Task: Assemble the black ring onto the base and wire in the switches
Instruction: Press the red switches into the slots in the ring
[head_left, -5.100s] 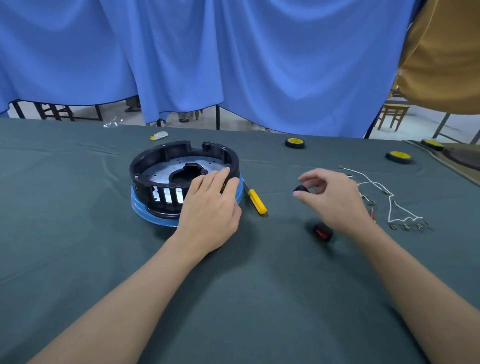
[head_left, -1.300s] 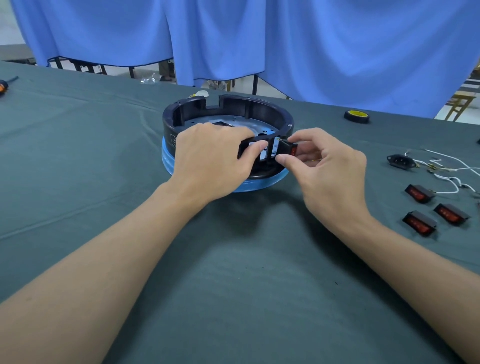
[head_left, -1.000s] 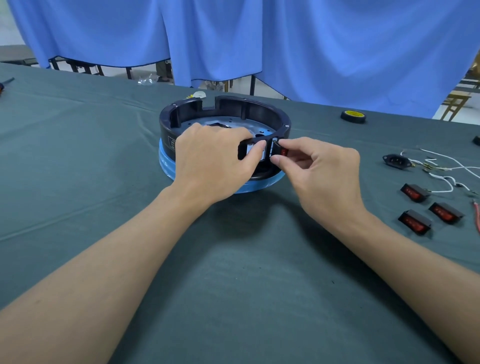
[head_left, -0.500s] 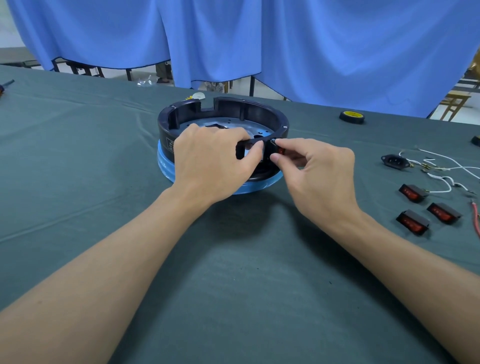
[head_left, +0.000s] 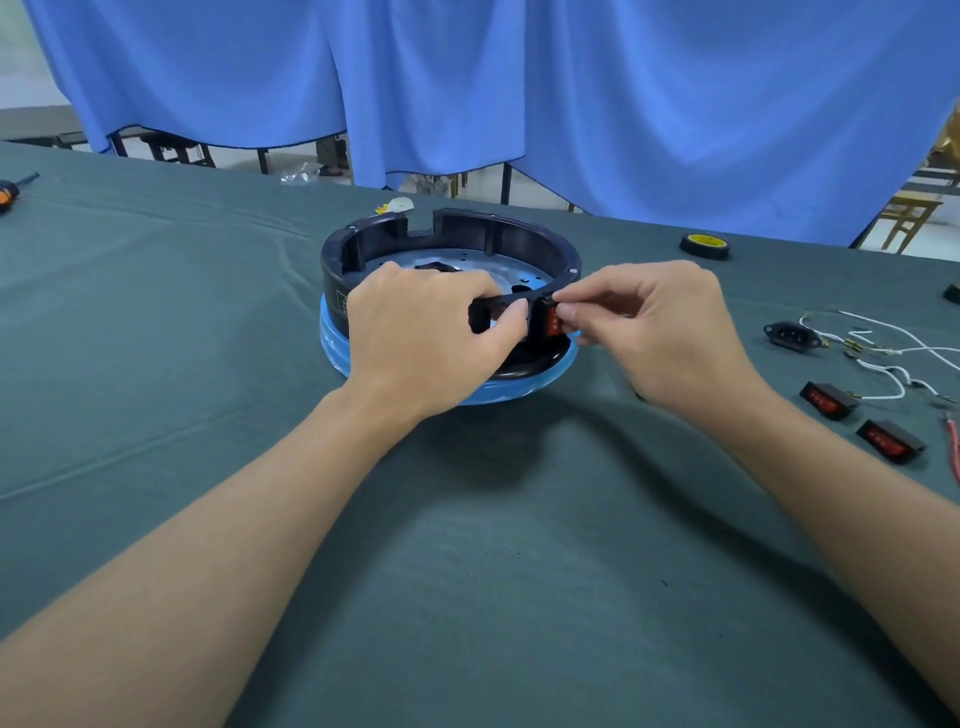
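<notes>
We saw the black ring already sitting on the blue base in the middle of the counter. The left hand was clamped over the ring's near wall, fingers curled inside the rim and thumb pressed on the outer face just beside an opening. We judged that this grip braced the ring so it would not slide or lift while a part was pushed in.

The right hand pinched a red-faced switch between thumb and forefinger, holding it upright against that opening. We took the step in hand to be seating the switch in its slot, but we could not tell whether it had clicked home.

Two more switches lay well apart to the right, near a black power socket and loose white wires, probably laid out within reach for the later wiring. A tape roll sat farther back.

A little over a second before, the switch had been held just outside the wall. Now it stood closer in, its red face flush with the opening, while the left hand had barely shifted. Three spare switches had shown half a second before and only two showed now, and we could not tell whether the right forearm hid the third.
</notes>
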